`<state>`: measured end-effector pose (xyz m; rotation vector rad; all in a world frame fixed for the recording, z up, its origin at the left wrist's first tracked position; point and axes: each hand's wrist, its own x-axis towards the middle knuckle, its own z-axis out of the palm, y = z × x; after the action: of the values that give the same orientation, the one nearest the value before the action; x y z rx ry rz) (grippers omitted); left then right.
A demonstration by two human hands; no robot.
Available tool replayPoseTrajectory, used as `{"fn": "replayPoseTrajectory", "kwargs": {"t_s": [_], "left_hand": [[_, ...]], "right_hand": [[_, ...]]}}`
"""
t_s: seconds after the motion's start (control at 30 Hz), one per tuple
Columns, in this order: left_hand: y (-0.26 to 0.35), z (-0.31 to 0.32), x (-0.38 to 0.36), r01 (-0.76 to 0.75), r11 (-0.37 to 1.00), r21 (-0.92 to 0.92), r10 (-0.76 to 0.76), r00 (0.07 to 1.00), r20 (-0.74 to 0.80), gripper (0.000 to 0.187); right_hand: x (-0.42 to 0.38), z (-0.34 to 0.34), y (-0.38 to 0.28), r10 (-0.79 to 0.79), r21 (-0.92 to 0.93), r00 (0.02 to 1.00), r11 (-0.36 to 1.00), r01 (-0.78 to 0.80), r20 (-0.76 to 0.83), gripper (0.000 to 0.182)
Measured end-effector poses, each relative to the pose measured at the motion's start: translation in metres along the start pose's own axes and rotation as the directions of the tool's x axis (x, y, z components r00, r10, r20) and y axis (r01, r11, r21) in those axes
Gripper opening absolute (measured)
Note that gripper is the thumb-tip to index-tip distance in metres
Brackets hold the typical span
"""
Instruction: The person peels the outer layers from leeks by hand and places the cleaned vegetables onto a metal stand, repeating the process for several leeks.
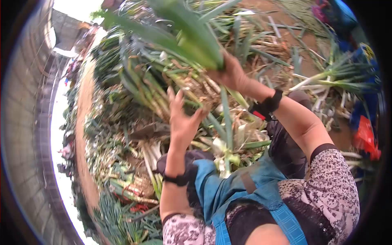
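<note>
My right hand is closed around a leek, whose broad green leaves are blurred and reach up to the top of the view. Lower and to the left, my left hand is raised with its fingers and thumb spread, holding nothing. Beyond that hand lies a heap of leeks with pale stems and roots. Loose peeled leaves and pale stalks cover the ground between my knees and my hands. The lower end of the held leek is hidden by my right hand.
A bundle of trimmed leeks lies at the right, near a red plastic bag. More leeks are piled at lower left. A dirt path runs along the left, beside a curved wall.
</note>
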<state>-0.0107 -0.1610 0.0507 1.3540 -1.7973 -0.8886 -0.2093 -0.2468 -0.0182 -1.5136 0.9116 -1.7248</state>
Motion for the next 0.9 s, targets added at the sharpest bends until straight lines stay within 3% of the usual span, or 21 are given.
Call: {"fn": "replayPoseTrajectory", "kwargs": {"t_s": [0.03,0.07,0.1,0.17,0.23,0.27,0.3,0.37,0.4,0.43,0.47,0.5,0.57,0.6,0.63,0.67,0.7,0.73,0.77,0.8,0.9], "left_hand": [[0.001,0.008,0.011,0.074,0.962,-0.264,-0.103,0.990,-0.098,0.066],[-0.002,0.014,0.019,0.090,0.864,-0.495,-0.214,0.956,-0.201,0.056],[-0.013,0.014,0.022,0.085,0.753,-0.652,-0.318,0.915,-0.247,0.047],[-0.060,-0.004,0.008,0.003,0.491,-0.871,-0.487,0.830,-0.271,0.030],[-0.072,-0.036,-0.015,-0.020,0.393,-0.919,-0.549,0.797,-0.252,0.022],[-0.086,-0.061,-0.029,-0.124,0.348,-0.929,-0.576,0.754,-0.316,0.024],[-0.092,-0.085,-0.047,-0.180,0.271,-0.946,-0.572,0.760,-0.309,0.026],[-0.107,-0.139,-0.085,-0.297,0.207,-0.932,-0.553,0.750,-0.362,0.032],[-0.104,-0.160,-0.106,-0.331,0.204,-0.921,-0.557,0.734,-0.387,0.034],[-0.100,-0.180,-0.127,-0.362,0.197,-0.911,-0.559,0.722,-0.408,0.036],[-0.110,-0.206,-0.150,-0.452,0.159,-0.878,-0.540,0.704,-0.461,0.043],[-0.085,-0.206,-0.163,-0.562,0.382,-0.734,-0.555,0.495,-0.668,0.052],[-0.079,-0.248,-0.208,-0.715,0.263,-0.648,-0.490,0.480,-0.728,0.057],[-0.074,-0.263,-0.229,-0.764,0.245,-0.597,-0.468,0.446,-0.763,0.052],[-0.068,-0.273,-0.254,-0.759,0.333,-0.560,-0.419,0.413,-0.809,0.047],[-0.065,-0.279,-0.273,-0.716,0.457,-0.528,-0.371,0.387,-0.844,0.042],[-0.064,-0.280,-0.291,-0.498,0.768,-0.402,-0.263,0.326,-0.908,0.037],[-0.068,-0.280,-0.309,-0.146,0.977,-0.155,-0.117,0.244,-0.963,0.033],[-0.080,-0.283,-0.332,0.078,0.996,-0.043,-0.056,0.164,-0.985,0.030],[-0.097,-0.290,-0.355,0.216,0.975,-0.053,-0.071,0.075,-0.995,0.027],[-0.187,-0.309,-0.441,0.388,0.853,-0.350,-0.225,-0.332,-0.916,0.039]], "right_hand": [[-0.014,0.023,-0.027,-0.088,-0.217,0.987,0.969,0.116,0.133,0.042],[-0.030,0.042,-0.036,-0.120,-0.155,0.951,0.973,0.170,0.286,0.041],[-0.046,0.063,-0.025,-0.191,-0.245,0.903,0.922,0.299,0.384,0.039],[-0.066,0.079,-0.013,-0.241,-0.173,0.901,0.932,0.319,0.362,0.037],[-0.081,0.060,0.020,0.099,-0.470,0.803,0.850,0.238,0.587,0.031],[-0.087,0.043,0.059,0.221,-0.551,0.689,0.778,0.302,0.690,0.025],[-0.090,0.025,0.074,0.293,-0.635,0.696,0.712,0.299,0.656,0.016],[-0.094,-0.035,0.124,0.022,-0.498,0.791,0.788,0.362,0.611,0.008],[-0.096,-0.055,0.131,0.202,-0.649,0.832,0.726,0.227,0.516,0.010],[-0.102,-0.078,0.171,0.344,-0.688,0.808,0.719,0.101,0.478,0.012],[-0.106,-0.100,0.190,0.379,-0.772,0.810,0.621,0.137,0.448,0.016],[-0.110,-0.118,0.202,0.415,-0.849,0.816,0.503,0.163,0.402,0.021],[-0.117,-0.140,0.196,0.456,-0.940,0.855,0.327,0.097,0.247,0.033],[-0.109,-0.131,0.175,0.614,-0.946,0.761,0.325,-0.003,0.209,0.036],[-0.106,-0.115,0.170,0.603,-0.913,0.698,0.355,0.199,0.387,0.038],[-0.108,-0.118,0.171,0.599,-0.853,0.607,0.360,0.379,0.522,0.039],[-0.120,-0.125,0.205,0.684,-0.893,0.601,0.435,0.117,0.413,0.038],[-0.120,-0.114,0.187,0.701,-0.871,0.526,0.447,0.202,0.482,0.036],[-0.137,-0.112,0.208,0.765,-0.916,0.517,0.384,0.111,0.384,0.021],[-0.123,-0.083,0.136,0.792,-0.936,0.526,0.352,0.021,0.310,0.027],[-0.126,-0.065,0.146,0.844,-0.933,0.406,0.352,0.074,0.350,0.035]]}}
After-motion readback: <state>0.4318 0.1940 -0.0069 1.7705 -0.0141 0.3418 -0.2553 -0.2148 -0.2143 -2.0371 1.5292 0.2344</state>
